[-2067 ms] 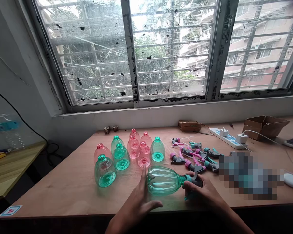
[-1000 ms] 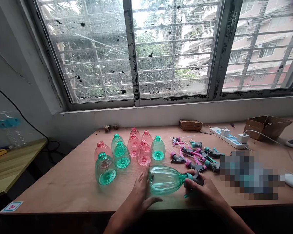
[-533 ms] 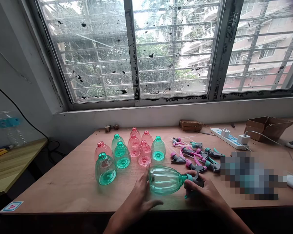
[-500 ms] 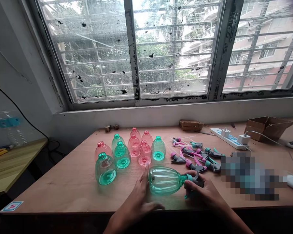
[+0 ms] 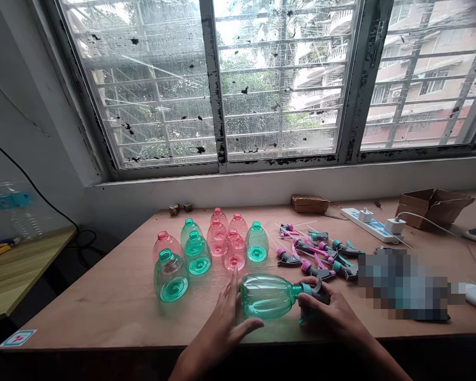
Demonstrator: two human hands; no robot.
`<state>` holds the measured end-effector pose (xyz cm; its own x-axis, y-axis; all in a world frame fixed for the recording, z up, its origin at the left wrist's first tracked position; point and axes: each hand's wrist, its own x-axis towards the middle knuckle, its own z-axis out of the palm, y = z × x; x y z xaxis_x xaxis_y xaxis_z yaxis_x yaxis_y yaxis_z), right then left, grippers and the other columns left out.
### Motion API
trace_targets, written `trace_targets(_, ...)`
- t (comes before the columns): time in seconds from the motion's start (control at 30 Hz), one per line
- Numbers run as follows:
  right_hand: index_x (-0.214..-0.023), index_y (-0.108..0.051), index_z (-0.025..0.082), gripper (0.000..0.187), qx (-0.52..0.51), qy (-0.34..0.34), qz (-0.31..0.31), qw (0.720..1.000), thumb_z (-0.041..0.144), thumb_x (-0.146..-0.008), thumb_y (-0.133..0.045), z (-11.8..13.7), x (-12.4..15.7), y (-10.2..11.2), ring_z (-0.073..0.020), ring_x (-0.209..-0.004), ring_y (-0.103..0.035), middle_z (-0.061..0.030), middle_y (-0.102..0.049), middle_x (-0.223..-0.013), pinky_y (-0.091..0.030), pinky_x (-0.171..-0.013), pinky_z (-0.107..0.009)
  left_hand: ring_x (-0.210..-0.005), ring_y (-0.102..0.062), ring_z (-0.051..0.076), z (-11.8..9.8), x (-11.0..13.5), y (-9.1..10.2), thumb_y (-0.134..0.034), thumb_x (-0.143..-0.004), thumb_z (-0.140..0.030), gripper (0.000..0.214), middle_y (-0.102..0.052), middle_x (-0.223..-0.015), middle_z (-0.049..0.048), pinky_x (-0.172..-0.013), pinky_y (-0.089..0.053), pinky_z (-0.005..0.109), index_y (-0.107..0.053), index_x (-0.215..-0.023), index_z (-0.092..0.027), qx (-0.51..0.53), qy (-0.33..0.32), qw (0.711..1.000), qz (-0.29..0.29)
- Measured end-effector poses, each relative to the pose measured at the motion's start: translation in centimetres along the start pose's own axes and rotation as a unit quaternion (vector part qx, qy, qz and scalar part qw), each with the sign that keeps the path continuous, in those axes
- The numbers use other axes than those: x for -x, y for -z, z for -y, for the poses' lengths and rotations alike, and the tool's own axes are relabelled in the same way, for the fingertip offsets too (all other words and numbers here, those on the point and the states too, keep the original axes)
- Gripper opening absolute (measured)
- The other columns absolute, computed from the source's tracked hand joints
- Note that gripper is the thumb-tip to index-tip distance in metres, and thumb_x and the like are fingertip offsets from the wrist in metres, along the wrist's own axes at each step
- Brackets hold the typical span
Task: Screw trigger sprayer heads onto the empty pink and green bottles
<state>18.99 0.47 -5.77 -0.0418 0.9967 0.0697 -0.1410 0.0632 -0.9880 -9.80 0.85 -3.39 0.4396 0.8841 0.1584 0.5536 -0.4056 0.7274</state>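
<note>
"What do you see from the left?"

"A wooden side table [image 5: 35,264] against the wall, a clear bottle with a blue label [image 5: 12,201] at its far edge. Then the worktop [image 5: 99,307], where four upright green bottles [image 5: 198,259] and five pink bottles [image 5: 234,251] stand uncapped beneath a grimy window [image 5: 277,95]."

"And the hands?"

"At the near edge, the left hand [image 5: 225,317] is spread, thumb well apart from the fingers, its grip closed on nothing. It is at the base of a sideways green bottle [image 5: 266,296]; whether skin meets plastic I cannot tell."

"Where is that bottle's neck?"

"Pointing right, into a grey-and-teal spray head [image 5: 319,292]. The right hand [image 5: 335,307] has its grip wrapped around that head."

"And beyond?"

"A heap of loose sprayers [image 5: 323,247], pink, teal and grey, on the far side of the right hand; then a white power strip [image 5: 367,225], an open cardboard box [image 5: 432,209] at the far right, and, nearer, a pixelated patch [image 5: 400,286]."
</note>
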Motion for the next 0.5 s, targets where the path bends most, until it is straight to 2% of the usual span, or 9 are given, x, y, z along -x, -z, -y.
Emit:
trace_targets(0.07,-0.104,-0.07,0.018,0.054,0.001,0.0,0.006,1.0,0.056,-0.072,-0.09,-0.18,-0.09,0.16,-0.0228,-0.059,-0.072,-0.0009,-0.075,-0.063,-0.058,-0.058,-0.032,-0.161,-0.015,0.036,-0.13,-0.04,0.16,-0.074,-0.093,-0.045,0.096,-0.025,-0.174,0.0112,-0.13,-0.015,0.056,-0.017,-0.167,-0.028,0.002,0.0,1.0,0.005)
trace_targets(0.13,-0.105,-0.071,0.018,0.054,0.0,-0.002,0.012,1.0,0.055,-0.072,-0.09,-0.37,-0.19,0.32,-0.022,-0.06,-0.072,-0.0007,-0.075,-0.065,-0.058,-0.059,-0.031,-0.161,-0.018,0.036,-0.16,-0.08,0.25,-0.075,-0.093,-0.043,0.094,-0.025,-0.174,0.0083,-0.131,-0.015,0.054,-0.019,-0.167,-0.031,0.011,-0.015,1.0,0.007)
trace_targets(0.23,-0.107,-0.071,0.018,0.053,-0.005,-0.005,0.019,1.0,0.054,-0.073,-0.09,-0.59,-0.27,0.51,-0.0198,-0.06,-0.071,0.0008,-0.074,-0.067,-0.056,-0.059,-0.029,-0.16,-0.024,0.033,0.07,-0.05,0.19,-0.071,-0.096,-0.038,0.098,-0.023,-0.175,0.0056,-0.13,-0.021,0.052,-0.004,-0.167,-0.037,0.046,-0.038,0.998,0.006)
trace_targets(0.33,-0.107,-0.072,0.019,0.051,-0.005,-0.005,0.028,1.0,0.052,-0.073,-0.091,-0.67,-0.29,0.62,-0.0189,-0.061,-0.071,0.0014,-0.073,-0.068,-0.055,-0.059,-0.028,-0.16,-0.024,0.033,0.25,0.01,0.1,-0.076,-0.092,-0.034,0.11,-0.018,-0.176,0.0058,-0.129,-0.022,0.052,0.005,-0.166,-0.038,0.069,-0.041,0.997,0.011)
trace_targets(0.4,-0.106,-0.072,0.019,0.05,-0.003,-0.004,0.032,0.999,0.052,-0.073,-0.091,-0.68,-0.32,0.65,-0.0192,-0.062,-0.071,0.001,-0.074,-0.069,-0.056,-0.059,-0.028,-0.16,-0.023,0.035,0.16,0.0,0.15,-0.08,-0.089,-0.034,0.113,-0.02,-0.176,0.0071,-0.13,-0.021,0.052,0.001,-0.167,-0.036,0.073,-0.038,0.997,0.01)
trace_targets(0.5,-0.106,-0.073,0.018,0.049,0.005,-0.003,0.032,0.999,0.052,-0.074,-0.09,-0.66,-0.38,0.68,-0.0199,-0.063,-0.072,-0.0001,-0.075,-0.07,-0.056,-0.061,-0.029,-0.158,-0.028,0.035,0.01,-0.11,0.22,-0.08,-0.09,-0.035,0.105,-0.031,-0.172,0.0075,-0.13,-0.022,0.052,-0.009,-0.167,-0.035,0.067,-0.041,0.997,0.0)
